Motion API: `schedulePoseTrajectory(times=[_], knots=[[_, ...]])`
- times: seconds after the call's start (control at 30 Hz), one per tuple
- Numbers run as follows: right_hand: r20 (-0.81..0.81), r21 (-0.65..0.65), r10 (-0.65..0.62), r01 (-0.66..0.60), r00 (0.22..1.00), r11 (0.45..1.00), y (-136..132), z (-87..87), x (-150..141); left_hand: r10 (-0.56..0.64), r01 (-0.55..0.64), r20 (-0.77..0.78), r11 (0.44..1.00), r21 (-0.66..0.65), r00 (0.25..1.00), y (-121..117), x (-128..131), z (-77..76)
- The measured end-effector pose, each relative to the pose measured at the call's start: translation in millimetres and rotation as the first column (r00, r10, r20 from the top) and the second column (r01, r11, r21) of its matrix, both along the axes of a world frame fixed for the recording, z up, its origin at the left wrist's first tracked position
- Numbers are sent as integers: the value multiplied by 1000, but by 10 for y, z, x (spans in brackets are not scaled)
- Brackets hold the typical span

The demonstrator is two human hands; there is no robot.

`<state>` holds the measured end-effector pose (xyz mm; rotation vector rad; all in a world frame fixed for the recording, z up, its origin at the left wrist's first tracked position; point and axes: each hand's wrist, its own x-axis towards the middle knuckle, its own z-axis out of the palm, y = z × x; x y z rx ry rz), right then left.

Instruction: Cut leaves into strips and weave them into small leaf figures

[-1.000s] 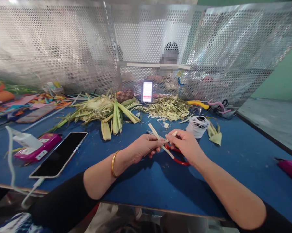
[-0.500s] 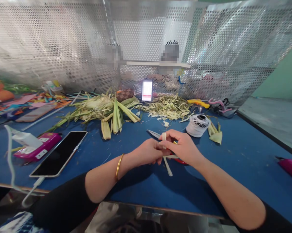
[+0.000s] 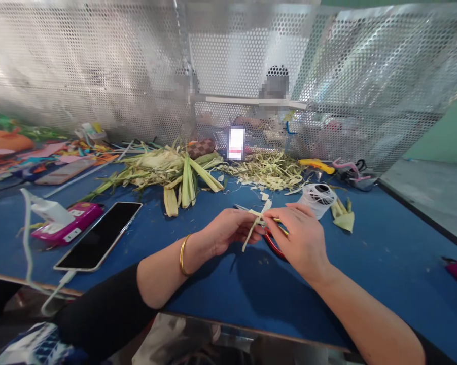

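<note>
The left hand [image 3: 236, 230] pinches crossed pale strips [image 3: 256, 222].
The right hand [image 3: 302, 238] touches them; I can't tell its grip. The strips cross, but ends stick out loose, so they look part done. Red-handled scissors [image 3: 273, 245] lie under the hands, white thread [image 3: 318, 200] past the right, husks [image 3: 152, 170] past the left.

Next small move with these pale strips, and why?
Perhaps fold the loose tail up with the right hand: the left hand pinches the pale strips where they appear to cross, that end hangs free, and the right fingertips are at the crossing.
</note>
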<state>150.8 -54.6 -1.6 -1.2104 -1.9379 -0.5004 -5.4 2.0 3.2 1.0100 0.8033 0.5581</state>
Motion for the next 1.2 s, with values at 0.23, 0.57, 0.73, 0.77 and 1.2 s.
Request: schedulePoseTrajectory(times=[0.23,0.57,0.73,0.77,1.2], knots=[[25,44,-47,46,999,998,-7,7,-16,-37,42,134,999,-32,990,29,-29,5],[15,-27,-40,40,999,999,-17,-2,-43,45,-50,164,999,23,985,15,-17,4],[129,-18,-13,15,992,1000,-19,4,-37,106,-112,145,993,29,984,19,3,-20],[164,-8,-12,14,986,1000,-21,6,-41,120,-126,146,991,32,982,18,4,-22],[-191,-139,-53,27,980,990,9,-18,-10,69,-77,69,989,123,995,-49,-8,20]])
